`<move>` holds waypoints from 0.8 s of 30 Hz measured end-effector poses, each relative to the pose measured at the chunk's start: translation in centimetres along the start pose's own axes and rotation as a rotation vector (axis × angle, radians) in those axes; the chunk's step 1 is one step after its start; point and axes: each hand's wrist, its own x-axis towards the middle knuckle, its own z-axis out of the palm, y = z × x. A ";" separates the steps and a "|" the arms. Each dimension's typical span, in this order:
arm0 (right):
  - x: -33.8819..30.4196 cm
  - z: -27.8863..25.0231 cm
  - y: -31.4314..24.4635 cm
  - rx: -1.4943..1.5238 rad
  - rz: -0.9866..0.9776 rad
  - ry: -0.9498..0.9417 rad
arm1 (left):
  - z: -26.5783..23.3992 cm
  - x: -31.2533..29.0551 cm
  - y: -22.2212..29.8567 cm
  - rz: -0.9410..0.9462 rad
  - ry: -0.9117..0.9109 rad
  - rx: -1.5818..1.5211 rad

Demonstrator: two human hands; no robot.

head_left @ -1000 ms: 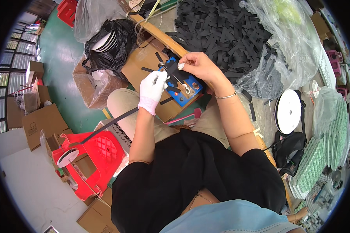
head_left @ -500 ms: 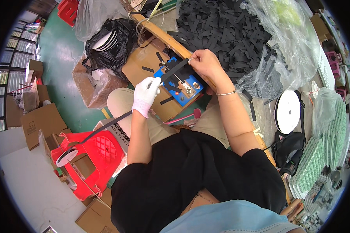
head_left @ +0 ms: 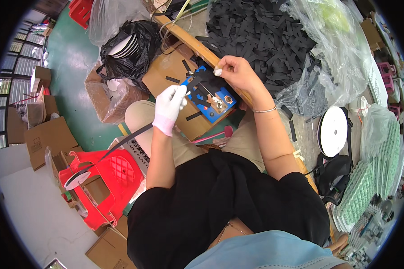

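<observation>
My left hand (head_left: 169, 106), in a white glove, pinches a black strap (head_left: 137, 134). From the hand the strap slopes down to a white reel (head_left: 76, 180) by the red stool; its other end reaches over a blue metal fixture (head_left: 213, 108). Just beyond the fixture's far right edge is my bare right hand (head_left: 239, 75), with white wrapping on a fingertip. Its thumb and fingers are curled together; what they hold, if anything, I cannot make out. Several short black strips (head_left: 194, 116) lie on and around the fixture.
A large heap of cut black strips (head_left: 260, 40) lies beyond the wooden edge (head_left: 191, 41). The fixture rests on a cardboard box (head_left: 159, 76). At the left is an upturned red stool (head_left: 121, 172); at the right, a large white reel (head_left: 333, 131) and green trays (head_left: 361, 188).
My right hand has moved slightly right and off the strap, which no longer visibly runs taut between both hands. My left hand stays nearly in place with the strap.
</observation>
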 end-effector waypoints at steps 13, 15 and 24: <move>-0.2 -0.5 -0.5 -0.047 0.109 -0.041 | 1.9 0.8 0.3 -0.039 -0.049 0.121; -0.2 -0.7 -1.0 -0.241 0.155 0.022 | 1.2 0.6 -0.3 -0.050 -0.063 0.169; -0.1 -0.5 -0.9 -0.319 0.141 0.069 | -0.1 0.3 -1.9 -0.085 -0.039 0.232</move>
